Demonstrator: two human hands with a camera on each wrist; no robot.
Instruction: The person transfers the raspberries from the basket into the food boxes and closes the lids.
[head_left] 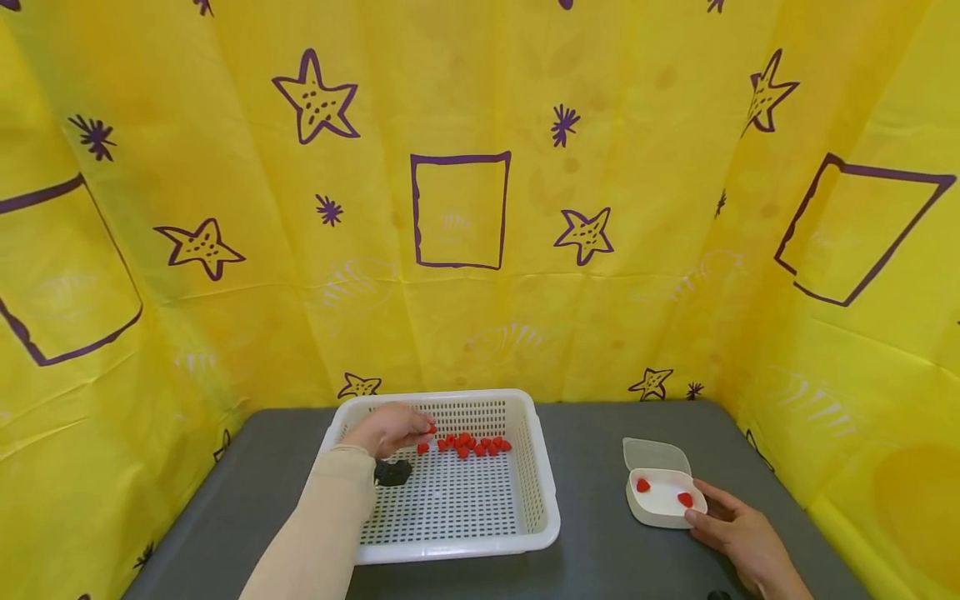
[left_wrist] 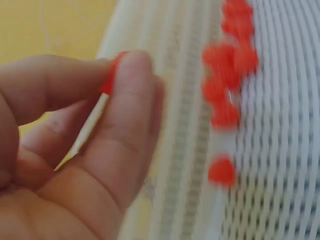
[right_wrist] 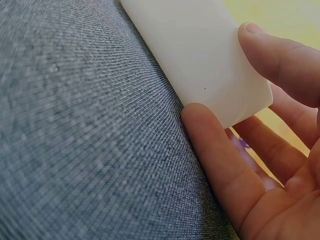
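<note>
In the head view my left hand (head_left: 393,427) is over the far left part of a white slotted plastic basket (head_left: 450,550). Between thumb and fingertips it pinches a small red berry-shaped piece (left_wrist: 111,75), mostly covered by the fingers. Several more red pieces (head_left: 480,447) lie in a loose row along the basket's far side. Over on the right, my right hand (head_left: 738,533) grips the near right end of a small white plastic box (head_left: 651,512), thumb and fingers on its sides. Two red pieces (head_left: 642,485) lie inside it.
The box's translucent lid (head_left: 656,456) is hinged back, lying away from me. A dark grey cloth covers the table (head_left: 592,433). Yellow patterned curtains (head_left: 465,333) enclose the back and both sides. A black device (head_left: 393,472) sits at my left wrist.
</note>
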